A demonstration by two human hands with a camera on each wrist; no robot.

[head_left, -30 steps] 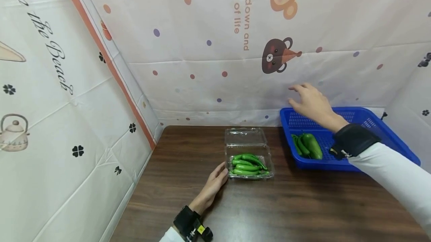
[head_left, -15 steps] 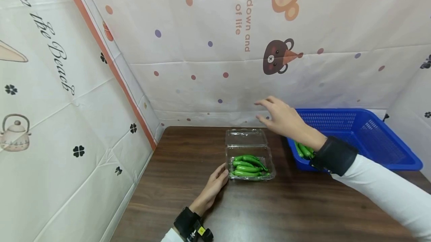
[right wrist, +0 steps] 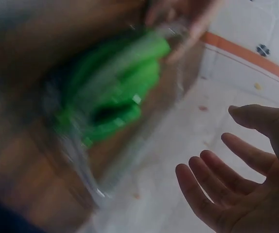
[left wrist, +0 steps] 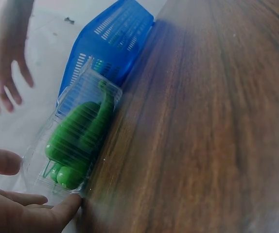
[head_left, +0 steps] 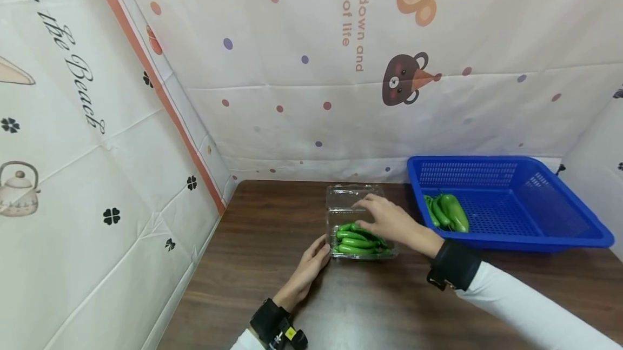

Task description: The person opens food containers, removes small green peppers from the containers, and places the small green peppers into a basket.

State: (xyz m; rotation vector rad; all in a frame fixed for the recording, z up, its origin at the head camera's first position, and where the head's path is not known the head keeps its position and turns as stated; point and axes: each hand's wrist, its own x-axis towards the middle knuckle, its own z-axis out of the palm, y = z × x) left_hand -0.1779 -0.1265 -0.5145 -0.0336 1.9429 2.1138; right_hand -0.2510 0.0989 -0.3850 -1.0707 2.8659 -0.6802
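A clear plastic clamshell box [head_left: 332, 219] stands on the table with its lid folded back. Several long green peppers [head_left: 354, 243] lie in it. At the box's left end rests my left hand [head_left: 305, 270], its thumb and fingertips touching the wall in the left wrist view. My right hand [head_left: 391, 224] hovers over the box's right part, overlapping some peppers in the head view. Its fingers [right wrist: 198, 187] are spread and slightly bent, with nothing between them in the right wrist view. That view shows the peppers blurred.
A blue perforated basket [head_left: 516, 215] stands right of the box. Slim green peppers [head_left: 439, 213] and a thicker green vegetable [head_left: 455, 212] lie at its left end. Patterned cloth walls [head_left: 272, 128] rise behind and left of the brown wooden table [head_left: 263, 215].
My right hand has swept left and down from above the basket to over the clamshell box, uncovering the basket's contents. The left hand has stayed at the box.
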